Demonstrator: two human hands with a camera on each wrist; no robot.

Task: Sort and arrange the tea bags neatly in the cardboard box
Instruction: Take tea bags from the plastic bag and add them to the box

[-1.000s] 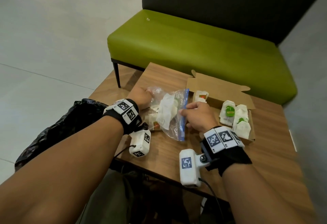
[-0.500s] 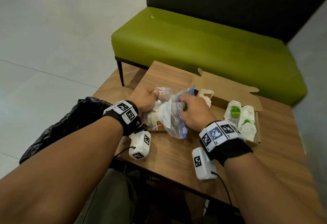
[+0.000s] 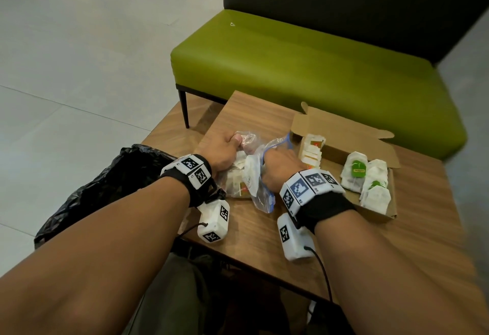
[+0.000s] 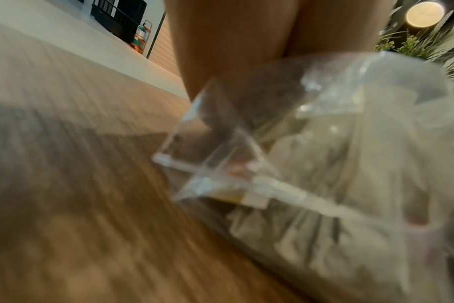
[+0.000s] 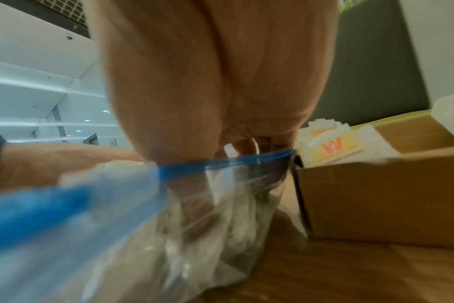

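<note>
On the table point(image 3: 264, 242), the box point(image 3: 381, 214) holds sorted tea bags point(image 3: 370, 186). Your left hand point(image 3: 223, 153) grips the plastic bag point(image 3: 246, 183). Your right hand point(image 3: 277, 167) reaches inside it; its finger posture cannot be determined.

Wood-grain bench point(image 3: 264, 231) mid-frame: clear zip bag point(image 3: 254, 183) of tea bags sits center, open cardboard box point(image 3: 381, 212) right beside it on the right.

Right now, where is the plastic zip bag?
In the head view, the plastic zip bag lies mid-table between both hands, just left of the cardboard box.
</note>
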